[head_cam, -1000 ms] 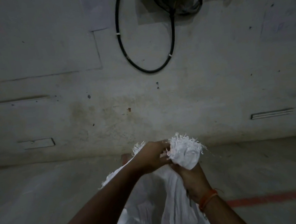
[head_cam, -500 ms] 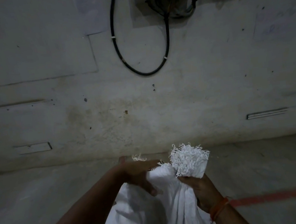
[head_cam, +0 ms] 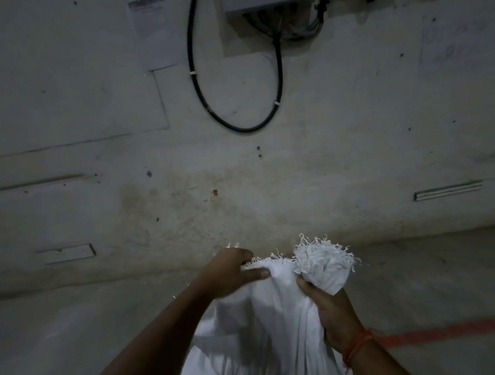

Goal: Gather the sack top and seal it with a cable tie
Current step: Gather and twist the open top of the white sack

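Gathering the sack top: loose edge at left, bunched neck at right.

The left hand (head_cam: 229, 273) pinches the loose frayed edge of the white sack (head_cam: 265, 338), thumb on the near face. The right hand (head_cam: 334, 309) is clenched around the bunched neck (head_cam: 324, 266), whose tuft stands upright above the fist. The sack hangs below both hands, long axis vertical. The loose edge lies just left of the neck, so the left hand is nearer to feed it across. No cable tie is visible.

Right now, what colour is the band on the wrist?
Orange wrist band, clearest in the head view.
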A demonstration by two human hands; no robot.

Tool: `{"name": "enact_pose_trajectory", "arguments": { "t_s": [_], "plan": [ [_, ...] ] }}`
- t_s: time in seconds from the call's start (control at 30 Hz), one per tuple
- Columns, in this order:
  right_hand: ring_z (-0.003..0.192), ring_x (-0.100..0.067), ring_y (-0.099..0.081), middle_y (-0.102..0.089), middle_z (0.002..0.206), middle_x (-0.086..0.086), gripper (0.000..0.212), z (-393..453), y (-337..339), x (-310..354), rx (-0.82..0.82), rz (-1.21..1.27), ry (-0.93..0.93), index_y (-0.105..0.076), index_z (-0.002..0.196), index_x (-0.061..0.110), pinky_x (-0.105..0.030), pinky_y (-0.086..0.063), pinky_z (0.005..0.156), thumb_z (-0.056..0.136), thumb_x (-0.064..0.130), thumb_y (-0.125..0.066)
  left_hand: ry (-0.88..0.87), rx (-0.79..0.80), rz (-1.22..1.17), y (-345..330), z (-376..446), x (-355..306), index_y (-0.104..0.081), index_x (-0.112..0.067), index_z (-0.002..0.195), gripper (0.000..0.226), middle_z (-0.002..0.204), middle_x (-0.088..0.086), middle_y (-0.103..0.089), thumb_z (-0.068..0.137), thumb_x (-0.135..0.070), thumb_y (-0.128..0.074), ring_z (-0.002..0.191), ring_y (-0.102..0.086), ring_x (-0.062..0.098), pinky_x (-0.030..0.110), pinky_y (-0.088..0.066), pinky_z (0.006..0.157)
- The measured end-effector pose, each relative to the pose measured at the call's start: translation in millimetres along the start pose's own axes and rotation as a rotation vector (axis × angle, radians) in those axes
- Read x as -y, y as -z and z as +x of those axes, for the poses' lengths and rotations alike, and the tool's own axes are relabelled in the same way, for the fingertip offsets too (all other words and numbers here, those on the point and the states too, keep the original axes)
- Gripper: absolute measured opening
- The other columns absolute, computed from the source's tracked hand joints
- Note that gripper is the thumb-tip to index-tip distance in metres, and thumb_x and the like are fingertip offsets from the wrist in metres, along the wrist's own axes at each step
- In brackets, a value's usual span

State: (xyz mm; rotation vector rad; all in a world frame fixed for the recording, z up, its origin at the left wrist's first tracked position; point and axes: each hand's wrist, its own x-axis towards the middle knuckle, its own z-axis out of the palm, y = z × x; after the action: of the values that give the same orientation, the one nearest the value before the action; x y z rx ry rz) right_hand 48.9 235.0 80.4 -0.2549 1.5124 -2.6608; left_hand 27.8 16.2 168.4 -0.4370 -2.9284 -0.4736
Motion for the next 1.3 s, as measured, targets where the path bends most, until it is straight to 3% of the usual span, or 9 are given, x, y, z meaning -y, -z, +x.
{"name": "enact_pose_trajectory", "arguments": {
  "t_s": [0.1, 0.27, 0.43, 0.53, 0.63, 0.77, 0.87, 0.97, 1.3],
  "plan": [
    [0.118, -0.021, -0.067, -0.073, 0.124, -0.003, 0.054, -3.5, -13.7, 5.7, 0.128, -0.183, 0.086, -0.067, 0.125, 0.013, -0.042, -0.049, 0.106, 0.074, 0.016, -0.084, -0.057, -0.112, 0.026, -10.3, -2.1, -19.6, -0.067, -0.012, 0.082, 0.042, 0.081, 0.010, -0.070, 0.086, -0.054, -0.065, 0.075, -0.064, 0.024, 0.032, -0.040, 0.062],
    [0.115, -0.010, -0.067, -0.072, 0.123, 0.002, 0.052, 2.6, -31.0, 20.9, 0.239, -0.525, 0.156, -0.069, 0.117, 0.023, -0.023, -0.049, 0.103, 0.071, 0.006, -0.088, -0.117, -0.172, 0.061, -19.7, -6.8, -33.3, -0.066, -0.011, 0.076, 0.007, 0.084, 0.012, -0.072, 0.076, -0.018, -0.065, 0.084, -0.069, 0.032, 0.027, -0.037, 0.065],
    [0.108, -0.004, -0.069, -0.073, 0.119, -0.003, 0.039, -7.0, -21.4, 22.6, 0.212, -0.553, 0.196, -0.071, 0.114, 0.015, -0.019, -0.051, 0.098, 0.077, 0.012, -0.082, -0.126, 0.048, -0.159, -6.0, -28.7, -27.3, -0.059, -0.026, 0.124, 0.046, 0.121, -0.004, -0.068, 0.086, -0.049, -0.069, 0.107, -0.064, 0.011, 0.030, -0.051, 0.090],
    [0.109, -0.014, -0.070, -0.076, 0.115, -0.004, 0.049, -20.3, -17.9, 19.5, 0.216, -0.460, 0.127, -0.071, 0.116, 0.014, -0.032, -0.054, 0.100, 0.070, 0.022, -0.086, -0.093, 0.271, 0.025, 7.4, -37.2, -13.1, -0.040, -0.034, 0.144, 0.080, 0.143, -0.004, -0.051, 0.076, -0.058, -0.075, 0.126, -0.049, 0.015, 0.035, -0.042, 0.107],
    [0.111, -0.016, -0.070, -0.076, 0.117, -0.001, 0.057, -30.0, -13.7, 18.0, 0.243, -0.430, 0.034, -0.069, 0.118, 0.017, -0.036, -0.053, 0.099, 0.065, 0.022, -0.088, -0.058, 0.383, 0.098, 15.8, -48.5, -7.4, -0.034, -0.032, 0.151, 0.087, 0.157, -0.001, -0.038, 0.078, -0.052, -0.077, 0.142, -0.036, 0.018, 0.037, -0.030, 0.118],
    [0.111, -0.019, -0.070, -0.077, 0.114, -0.001, 0.051, -37.6, -0.9, 15.1, 0.246, -0.365, -0.065, -0.068, 0.118, 0.015, -0.029, -0.056, 0.093, 0.072, 0.003, -0.085, 0.008, 0.454, 0.147, 18.1, -61.3, -10.2, -0.052, -0.026, 0.139, 0.080, 0.143, 0.002, -0.056, 0.071, -0.063, -0.073, 0.129, -0.052, 0.023, 0.037, -0.040, 0.111],
    [0.112, -0.027, -0.070, -0.076, 0.116, -0.008, 0.068, -39.1, 4.2, 16.4, 0.219, -0.296, -0.083, -0.068, 0.120, 0.010, -0.047, -0.052, 0.102, 0.058, 0.020, -0.094, 0.032, 0.382, 0.101, 14.8, -69.2, -10.7, -0.065, -0.022, 0.123, 0.081, 0.126, 0.005, -0.068, 0.066, -0.077, -0.054, 0.115, -0.063, 0.025, 0.038, -0.048, 0.100],
    [0.112, -0.034, -0.069, -0.074, 0.118, -0.015, 0.081, -38.2, 7.5, 14.5, 0.161, -0.240, -0.099, -0.067, 0.123, 0.005, -0.057, -0.047, 0.106, 0.051, 0.029, -0.094, 0.039, 0.210, 0.018, 14.5, -70.2, -17.4, -0.064, -0.017, 0.128, 0.058, 0.134, 0.003, -0.064, 0.085, -0.056, -0.067, 0.120, -0.061, 0.024, 0.031, -0.045, 0.097],
    [0.110, -0.030, -0.071, -0.075, 0.117, -0.013, 0.033, -53.5, -5.4, 14.7, 0.093, -0.170, -0.095, -0.070, 0.120, 0.011, -0.049, -0.053, 0.100, 0.087, 0.012, -0.073, 0.015, -0.024, -0.122, 11.2, -71.1, -38.5, -0.077, -0.022, 0.100, 0.033, 0.097, -0.006, -0.078, 0.081, -0.048, -0.074, 0.087, -0.070, 0.007, 0.018, -0.046, 0.074]
  ]
}}
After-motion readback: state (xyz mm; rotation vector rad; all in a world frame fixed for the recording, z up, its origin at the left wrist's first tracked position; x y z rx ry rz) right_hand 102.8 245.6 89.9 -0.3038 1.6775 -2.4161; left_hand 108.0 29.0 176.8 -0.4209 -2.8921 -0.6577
